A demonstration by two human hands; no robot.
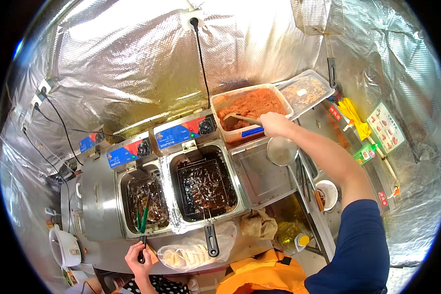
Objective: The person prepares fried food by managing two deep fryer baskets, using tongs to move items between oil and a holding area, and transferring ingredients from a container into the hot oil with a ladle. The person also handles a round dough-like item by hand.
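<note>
My right hand (275,124) is closed round the handle of a wooden spoon (245,118). The spoon's head rests in reddish-orange minced paste (263,104) that fills much of a rectangular plastic tub (285,100). A blue clip (252,131) shows on the tub's near side, just below my hand. Close under my wrist is a round, pale strainer or disc (282,151). My left hand is out of view. At the lower left, another person's hand (139,256) grips a black basket handle, beside green-handled tongs (142,219).
Two fryers of dark oil (207,182) (146,196) stand left of a metal tray (262,171). A black basket handle (211,239) juts toward me over bagged pale food (193,256). A crumpled cloth (258,224) and an oil bottle (294,236) are nearer me. A fry basket (323,19) hangs above.
</note>
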